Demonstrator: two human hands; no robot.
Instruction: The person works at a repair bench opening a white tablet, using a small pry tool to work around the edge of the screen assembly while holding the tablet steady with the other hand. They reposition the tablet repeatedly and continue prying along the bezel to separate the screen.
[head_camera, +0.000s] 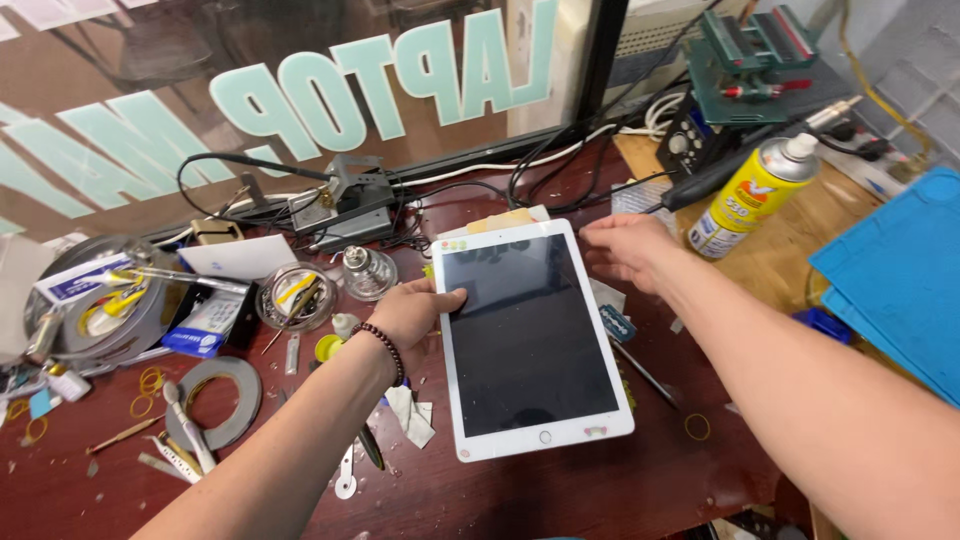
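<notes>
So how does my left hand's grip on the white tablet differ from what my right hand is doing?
The left hand grips the white tablet at its left edge, thumb on the front bezel; the right hand is open, fingers spread near the tablet's top right corner, gripping nothing. The left wrist wears a dark bead bracelet; the right wrist is bare. Both forearms are bare and reach over the dark red workbench.

One tablet (530, 335), one spray can (752, 195), two hands (412, 312) (625, 250), one blue mat (900, 275), one tape roll (222, 400).
</notes>
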